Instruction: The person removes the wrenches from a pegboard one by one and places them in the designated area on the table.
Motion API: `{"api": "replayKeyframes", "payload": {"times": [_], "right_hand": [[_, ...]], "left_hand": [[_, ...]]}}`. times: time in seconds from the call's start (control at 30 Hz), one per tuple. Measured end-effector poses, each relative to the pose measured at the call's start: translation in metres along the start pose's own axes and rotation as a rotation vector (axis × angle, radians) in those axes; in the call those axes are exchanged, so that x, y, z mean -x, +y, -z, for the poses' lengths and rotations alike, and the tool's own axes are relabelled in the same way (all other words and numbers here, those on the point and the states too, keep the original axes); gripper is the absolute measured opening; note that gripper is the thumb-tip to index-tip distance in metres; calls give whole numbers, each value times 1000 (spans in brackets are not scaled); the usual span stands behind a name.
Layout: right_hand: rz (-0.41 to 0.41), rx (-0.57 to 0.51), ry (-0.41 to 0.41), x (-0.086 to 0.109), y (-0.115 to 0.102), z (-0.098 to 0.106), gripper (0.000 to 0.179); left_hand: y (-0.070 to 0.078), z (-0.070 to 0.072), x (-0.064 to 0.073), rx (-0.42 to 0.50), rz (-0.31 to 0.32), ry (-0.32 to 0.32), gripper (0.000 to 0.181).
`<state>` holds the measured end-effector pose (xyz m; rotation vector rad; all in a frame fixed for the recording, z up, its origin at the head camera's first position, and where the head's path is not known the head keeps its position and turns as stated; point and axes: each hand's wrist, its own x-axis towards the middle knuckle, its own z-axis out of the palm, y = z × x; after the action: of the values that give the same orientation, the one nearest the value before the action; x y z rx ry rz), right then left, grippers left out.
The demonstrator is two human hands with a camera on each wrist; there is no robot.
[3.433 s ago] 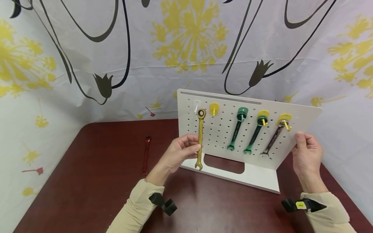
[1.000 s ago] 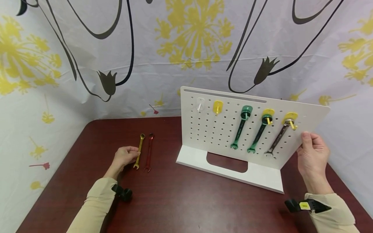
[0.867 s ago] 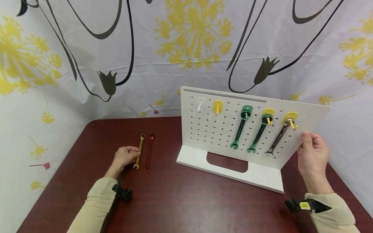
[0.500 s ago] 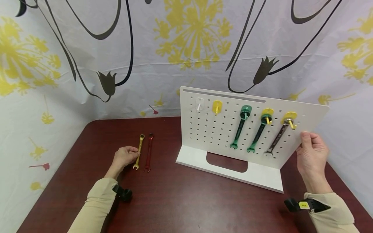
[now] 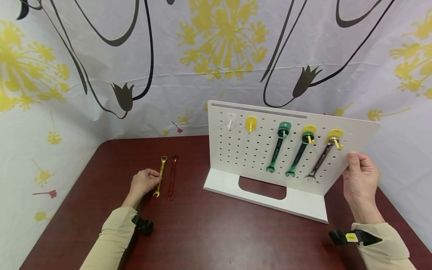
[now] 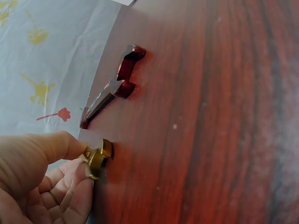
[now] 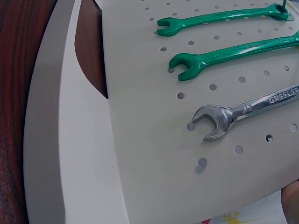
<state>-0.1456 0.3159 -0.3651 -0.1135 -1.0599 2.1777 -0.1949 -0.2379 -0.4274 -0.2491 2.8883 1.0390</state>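
Observation:
My left hand (image 5: pixel 144 182) pinches a gold combination wrench (image 5: pixel 162 167) between thumb and fingers, down at the tabletop. Its jaw end shows past my fingertips in the left wrist view, close to the wood. Just right of it lies a red wrench (image 5: pixel 173 176), roughly parallel. My right hand (image 5: pixel 362 182) grips the right edge of a white pegboard stand (image 5: pixel 243 157), thumb on the front face. Two green wrenches (image 5: pixel 276 152) and a chrome wrench (image 7: pixel 252 106) hang from hooks on the board. To their left, a white hook (image 5: pixel 230 122) and a yellow hook (image 5: pixel 251 124) hold nothing.
The stand's white base (image 5: pixel 222 182) extends forward over the dark red-brown table (image 5: pixel 202 232), with a cutout in its middle. A flower-patterned white curtain (image 5: pixel 202 93) closes off the back and sides.
From in front of the board near the white hook, my left hand has carried the gold wrench left and down beside the red one. Over the last second almost nothing moves. My right hand keeps its grip.

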Motion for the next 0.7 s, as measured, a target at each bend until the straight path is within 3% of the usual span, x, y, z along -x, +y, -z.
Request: {"api": "replayKeyframes", "payload": {"times": [0.3, 0.57, 0.7], "right_hand": [[-8, 21, -6, 1, -1, 1, 12], [3, -32, -25, 0, 1, 1, 9], [2, -42, -31, 0, 1, 1, 9]], "left_hand": [[1, 1, 2, -29, -1, 14, 23], [-1, 3, 4, -28, -18, 19, 26], [-1, 4, 8, -37, -43, 70, 28]]}}
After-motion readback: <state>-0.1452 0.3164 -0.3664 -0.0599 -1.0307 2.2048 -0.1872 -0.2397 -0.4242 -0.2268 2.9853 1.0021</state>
